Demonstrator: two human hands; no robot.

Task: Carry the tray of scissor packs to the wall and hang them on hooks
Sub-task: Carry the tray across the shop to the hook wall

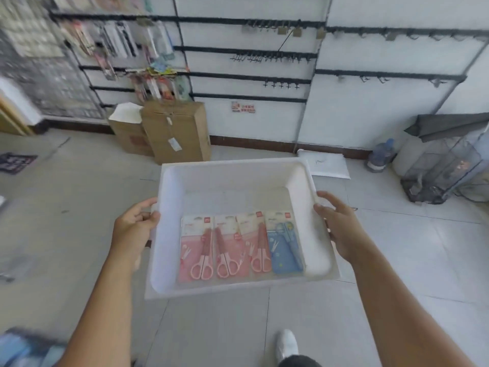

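I hold a white plastic tray (pixel 232 173) out in front of me above the floor. My left hand (pixel 135 226) grips its left rim and my right hand (pixel 337 226) grips its right rim. Several scissor packs lie side by side in the near part of the tray: three pink packs (pixel 225 247) and one blue pack (pixel 287 247) at the right. The white wall ahead carries black rails with empty hooks (pixel 272 58) in the middle and at the right.
Two cardboard boxes (pixel 177 128) stand on the floor against the wall, left of centre. Hung goods (pixel 119 46) fill the rails at the left. A water bottle (pixel 381 154) and a wire rack (pixel 444 168) sit at the right. My white shoe (pixel 287 343) shows below.
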